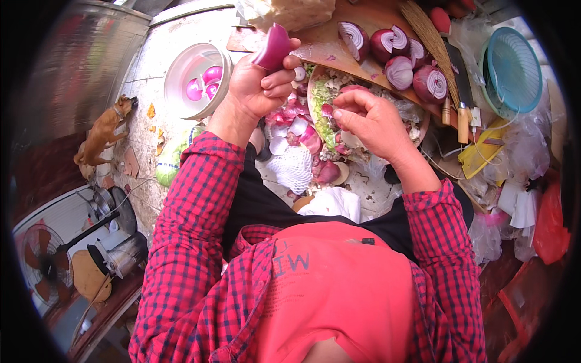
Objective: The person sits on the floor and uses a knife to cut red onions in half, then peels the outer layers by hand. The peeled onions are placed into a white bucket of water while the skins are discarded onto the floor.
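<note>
My left hand (256, 84) is raised and grips a peeled wedge of red onion (274, 47), glossy and purple, upright between thumb and fingers. My right hand (379, 122) hovers over a wide basin of vegetable scraps (321, 106), its fingers curled but apart. A small reddish scrap shows just beyond its fingertips; whether it touches them is unclear. Several cut red onions (397, 45) sit on a wooden board (317, 47) at the far side. To the left, a white plastic tub (172, 86) contains several peeled onion pieces (212, 75).
Onion skins (290, 113) and a white foam net (292, 170) litter the floor between my legs. Two wooden-handled knives (462, 125) and a straw brush (429, 36) lie at the board's right. Beyond stands a blue plastic basket (513, 68). A brown dog (102, 136) is at left.
</note>
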`<state>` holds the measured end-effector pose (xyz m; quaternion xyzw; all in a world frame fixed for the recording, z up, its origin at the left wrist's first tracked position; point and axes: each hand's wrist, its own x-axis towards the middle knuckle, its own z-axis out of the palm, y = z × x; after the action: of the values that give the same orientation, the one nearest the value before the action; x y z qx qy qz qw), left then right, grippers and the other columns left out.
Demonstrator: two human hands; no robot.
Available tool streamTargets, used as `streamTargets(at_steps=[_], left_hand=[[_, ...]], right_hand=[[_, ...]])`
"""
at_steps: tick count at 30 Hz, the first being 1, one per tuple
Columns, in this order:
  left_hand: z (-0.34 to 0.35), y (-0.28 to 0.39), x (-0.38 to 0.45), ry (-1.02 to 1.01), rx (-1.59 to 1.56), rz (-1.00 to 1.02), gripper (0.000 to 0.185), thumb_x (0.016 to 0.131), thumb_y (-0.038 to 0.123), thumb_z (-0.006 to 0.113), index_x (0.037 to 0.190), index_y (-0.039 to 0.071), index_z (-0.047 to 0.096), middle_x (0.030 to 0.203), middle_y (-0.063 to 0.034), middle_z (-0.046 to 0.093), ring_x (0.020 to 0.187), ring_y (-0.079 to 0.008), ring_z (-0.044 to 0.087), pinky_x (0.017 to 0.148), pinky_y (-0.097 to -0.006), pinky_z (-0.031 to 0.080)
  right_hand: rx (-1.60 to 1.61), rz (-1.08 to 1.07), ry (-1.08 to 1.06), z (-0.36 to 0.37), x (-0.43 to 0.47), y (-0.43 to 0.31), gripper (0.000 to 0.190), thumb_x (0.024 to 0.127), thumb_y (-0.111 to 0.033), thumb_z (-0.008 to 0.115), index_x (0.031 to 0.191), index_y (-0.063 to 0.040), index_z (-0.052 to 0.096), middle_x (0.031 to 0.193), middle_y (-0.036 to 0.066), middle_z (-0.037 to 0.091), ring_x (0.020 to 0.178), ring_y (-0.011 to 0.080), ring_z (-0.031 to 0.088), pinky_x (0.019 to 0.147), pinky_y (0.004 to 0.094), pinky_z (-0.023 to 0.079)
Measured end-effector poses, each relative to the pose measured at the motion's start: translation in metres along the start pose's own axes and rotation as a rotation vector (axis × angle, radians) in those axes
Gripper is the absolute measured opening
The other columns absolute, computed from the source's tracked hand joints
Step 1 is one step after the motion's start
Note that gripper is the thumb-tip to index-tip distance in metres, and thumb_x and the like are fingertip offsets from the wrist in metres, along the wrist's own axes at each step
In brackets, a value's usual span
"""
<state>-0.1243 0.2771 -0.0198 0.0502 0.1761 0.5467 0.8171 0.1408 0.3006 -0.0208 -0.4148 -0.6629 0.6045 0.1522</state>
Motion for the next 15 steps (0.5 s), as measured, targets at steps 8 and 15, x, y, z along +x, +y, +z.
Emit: streamTargets(at_steps=[8,15], left_hand=[[-0.035,0.048,-0.028,0.103,-0.039,0.181,0.044,0.107,0.041,0.046,0.121,0.0,0.059,0.077,-0.0023,0.053,0.051,-0.0094,0.041,0.044,-0.0241,0.032],[-0.105,0.123,-0.07,1.122,-0.121,0.691,0.048,0.107,0.04,0.036,0.108,-0.002,0.058,0.086,-0.0127,0.068,0.068,-0.0234,0.063,0.057,-0.0321,0.053]], right_hand=[[-0.135,0.042,-0.093,0.008,-0.004,-0.007,0.027,0.091,-0.017,0.072,0.111,0.001,0.07,0.088,0.004,0.071,0.078,0.0087,0.065,0.072,0.0269,0.053],[-0.259,-0.055,-0.083,0.005,-0.003,0.008,0.03,0.09,-0.023,0.07,0.11,0.0,0.07,0.083,0.012,0.072,0.069,0.0195,0.07,0.064,0.0346,0.054]])
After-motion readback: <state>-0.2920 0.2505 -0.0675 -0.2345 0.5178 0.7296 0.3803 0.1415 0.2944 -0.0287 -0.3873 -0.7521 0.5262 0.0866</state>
